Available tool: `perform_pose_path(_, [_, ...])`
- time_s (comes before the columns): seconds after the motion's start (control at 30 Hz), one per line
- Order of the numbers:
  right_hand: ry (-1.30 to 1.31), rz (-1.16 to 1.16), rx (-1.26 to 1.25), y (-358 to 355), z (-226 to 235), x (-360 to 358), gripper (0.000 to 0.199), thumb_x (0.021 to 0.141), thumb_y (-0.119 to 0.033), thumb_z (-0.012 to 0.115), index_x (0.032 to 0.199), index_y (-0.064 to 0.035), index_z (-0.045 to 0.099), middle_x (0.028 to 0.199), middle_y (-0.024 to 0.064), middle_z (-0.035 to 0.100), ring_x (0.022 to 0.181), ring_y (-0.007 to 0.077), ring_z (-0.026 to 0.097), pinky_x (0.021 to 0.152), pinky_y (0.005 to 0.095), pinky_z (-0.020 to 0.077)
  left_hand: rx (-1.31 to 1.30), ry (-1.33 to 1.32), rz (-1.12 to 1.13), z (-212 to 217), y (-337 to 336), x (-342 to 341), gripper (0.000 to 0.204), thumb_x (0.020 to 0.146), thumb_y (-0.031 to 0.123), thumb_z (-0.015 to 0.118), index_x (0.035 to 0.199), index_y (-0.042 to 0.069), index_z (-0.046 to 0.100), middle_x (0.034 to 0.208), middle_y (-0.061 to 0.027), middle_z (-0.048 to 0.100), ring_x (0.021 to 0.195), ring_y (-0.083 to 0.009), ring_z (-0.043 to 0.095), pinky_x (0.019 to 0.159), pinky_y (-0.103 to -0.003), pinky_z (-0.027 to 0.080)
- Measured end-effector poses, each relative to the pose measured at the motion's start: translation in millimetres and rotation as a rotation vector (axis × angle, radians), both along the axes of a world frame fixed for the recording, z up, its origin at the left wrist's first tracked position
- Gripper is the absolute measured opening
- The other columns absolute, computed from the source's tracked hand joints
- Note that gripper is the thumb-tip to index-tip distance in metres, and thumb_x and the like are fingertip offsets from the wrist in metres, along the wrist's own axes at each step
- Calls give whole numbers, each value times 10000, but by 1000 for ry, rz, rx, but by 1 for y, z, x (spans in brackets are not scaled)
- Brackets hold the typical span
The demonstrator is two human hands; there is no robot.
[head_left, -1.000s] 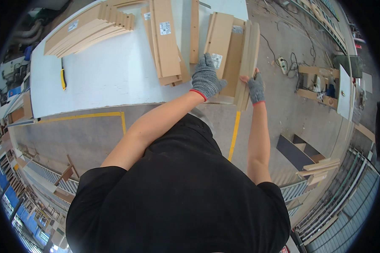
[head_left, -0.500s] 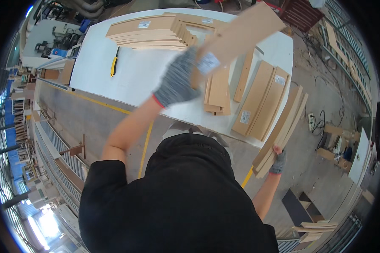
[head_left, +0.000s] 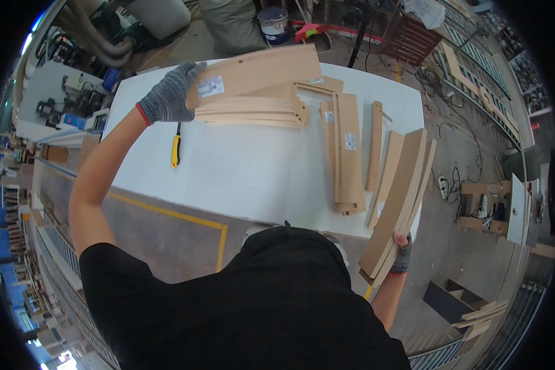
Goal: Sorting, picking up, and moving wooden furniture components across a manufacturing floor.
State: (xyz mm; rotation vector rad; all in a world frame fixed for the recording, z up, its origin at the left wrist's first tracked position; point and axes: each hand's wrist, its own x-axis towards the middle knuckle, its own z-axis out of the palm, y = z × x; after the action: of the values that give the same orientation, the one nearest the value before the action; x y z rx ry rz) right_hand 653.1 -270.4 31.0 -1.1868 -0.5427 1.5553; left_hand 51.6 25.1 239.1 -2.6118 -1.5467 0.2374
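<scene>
A flat brown board (head_left: 259,74) is over the board pile (head_left: 253,116) at the far side of the white worktop (head_left: 253,172). The left hand (head_left: 174,95) grips the board's left end. The right hand (head_left: 402,256) grips long boards (head_left: 396,203) at the near right.

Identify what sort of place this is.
Probably a woodworking workshop: flat tan wood-like boards, some held, some stacked on a broad white table, and a slim yellow-and-black hand tool.
</scene>
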Motion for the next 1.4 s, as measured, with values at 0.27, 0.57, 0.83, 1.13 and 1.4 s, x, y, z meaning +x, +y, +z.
perform_pose_path(0.27, [101, -87, 30, 48, 63, -160, 681, 711, -299, 737, 1263, 45, 535, 1045, 171, 672, 874, 280, 695, 739, 378, 605, -212, 8, -101, -21, 77, -76, 1193, 580, 209, 886, 1557, 4, 233, 1520, -268, 355, 1420, -390, 370, 1222, -389, 291])
perform_pose_path(0.57, [16, 48, -5, 108, 94, -239, 747, 712, -302, 772, 1331, 22, 508, 1098, 145, 660, 945, 259, 688, 779, 365, 606, -345, -55, -222, -90, 123, -121, 1041, 702, 207, 805, 1554, -3, 247, 1514, -258, 379, 1423, -357, 378, 1225, -388, 273])
perform_pose_path(0.83, [-578, 351, 160, 240, 163, -270, 934, 636, -350, 802, 1439, -9, 467, 1204, 138, 633, 1071, 239, 632, 927, 359, 532, 200, -577, -424, -73, 153, -132, 1321, 571, 484, 937, 1570, 28, 203, 1561, -246, 301, 1438, -365, 347, 1214, -418, 285])
perform_pose_path(1.13, [-1278, 749, 804, 380, 222, -372, 1131, 591, -314, 848, 1545, -41, 305, 1375, 237, 542, 1246, 325, 575, 1062, 381, 452, 410, -166, -567, 67, 145, -81, 1238, 612, 473, 918, 1561, 40, 253, 1506, -213, 412, 1405, -342, 403, 1173, -487, 316])
perform_pose_path(1.4, [-1655, 1045, 1165, 418, 143, -390, 988, 670, -327, 817, 1504, -50, 366, 1144, 172, 583, 1049, 357, 596, 917, 430, 481, -377, -19, -267, -43, 134, -77, 1101, 655, 321, 870, 1551, 59, 286, 1421, -230, 501, 1293, -372, 525, 1126, -427, 411])
